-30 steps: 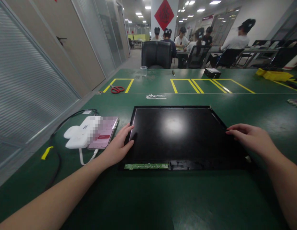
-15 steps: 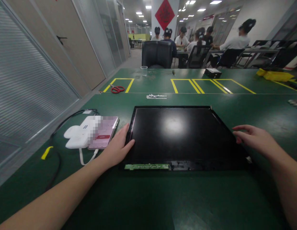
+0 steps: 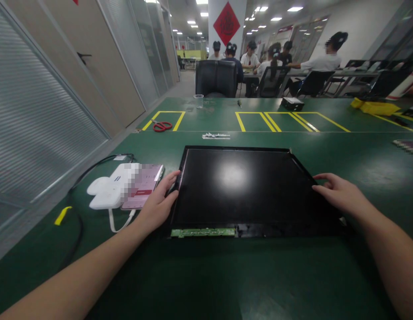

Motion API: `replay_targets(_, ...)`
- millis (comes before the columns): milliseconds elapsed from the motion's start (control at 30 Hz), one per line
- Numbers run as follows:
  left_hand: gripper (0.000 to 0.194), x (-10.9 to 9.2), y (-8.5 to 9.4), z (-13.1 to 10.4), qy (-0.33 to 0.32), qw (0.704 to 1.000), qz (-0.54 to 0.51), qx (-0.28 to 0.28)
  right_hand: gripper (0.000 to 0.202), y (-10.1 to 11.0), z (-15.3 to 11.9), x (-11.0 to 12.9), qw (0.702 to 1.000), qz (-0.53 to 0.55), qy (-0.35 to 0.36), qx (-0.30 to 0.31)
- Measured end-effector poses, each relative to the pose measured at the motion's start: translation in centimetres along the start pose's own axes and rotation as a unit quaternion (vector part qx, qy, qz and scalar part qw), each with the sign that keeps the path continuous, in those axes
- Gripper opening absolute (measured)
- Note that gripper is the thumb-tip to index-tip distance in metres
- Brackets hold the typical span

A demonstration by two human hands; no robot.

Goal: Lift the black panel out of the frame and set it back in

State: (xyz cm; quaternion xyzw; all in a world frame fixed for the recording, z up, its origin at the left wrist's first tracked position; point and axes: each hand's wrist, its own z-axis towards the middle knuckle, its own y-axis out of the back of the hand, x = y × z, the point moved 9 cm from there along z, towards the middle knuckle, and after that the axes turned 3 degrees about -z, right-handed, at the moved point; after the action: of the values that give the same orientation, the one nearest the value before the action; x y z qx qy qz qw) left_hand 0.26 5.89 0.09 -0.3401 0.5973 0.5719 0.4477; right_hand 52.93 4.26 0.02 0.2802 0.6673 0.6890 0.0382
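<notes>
A black display panel [image 3: 246, 186] lies flat, screen up, on the green table in front of me. A narrow green circuit board [image 3: 203, 232] shows along its near edge, at the left. My left hand [image 3: 160, 200] grips the panel's left edge, with thumb and fingers at the frame. On the opposite side, my right hand [image 3: 339, 193] has its thumb and fingers closed at the right edge. The undersides of both edges, and some fingertips, are hidden.
Left of the panel are a phone [image 3: 143, 184], a white charger [image 3: 109, 186] and a black cable [image 3: 80, 231]. Farther back lie red scissors [image 3: 162, 126], white scraps [image 3: 216, 136], a clear cup [image 3: 199, 101] and a black box [image 3: 292, 104]. Several people sit beyond.
My right hand has moved left onto the panel's right edge, its fingers closing there. My left hand's thumb has shifted off the screen to the left edge. The view has shifted slightly.
</notes>
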Motion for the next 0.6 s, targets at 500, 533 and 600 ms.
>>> replay_targets(500, 0.061, 1.1, 0.0, -0.5, 0.141, 0.968, -0.188, -0.09, 0.05, -0.2, -0.2, 0.1, 1.0, -0.007, 0.007, 0.0)
replay_targets(533, 0.06, 1.1, 0.0, -0.5, 0.15, 0.963, -0.203, -0.094, 0.05, -0.2, -0.2, 0.1, 1.0, -0.007, 0.007, 0.0)
replay_targets(600, 0.061, 1.3, -0.2, -0.5, 0.168, 0.954, -0.23, -0.095, 0.052, -0.2, -0.2, 0.1, 1.0, -0.007, 0.005, 0.001)
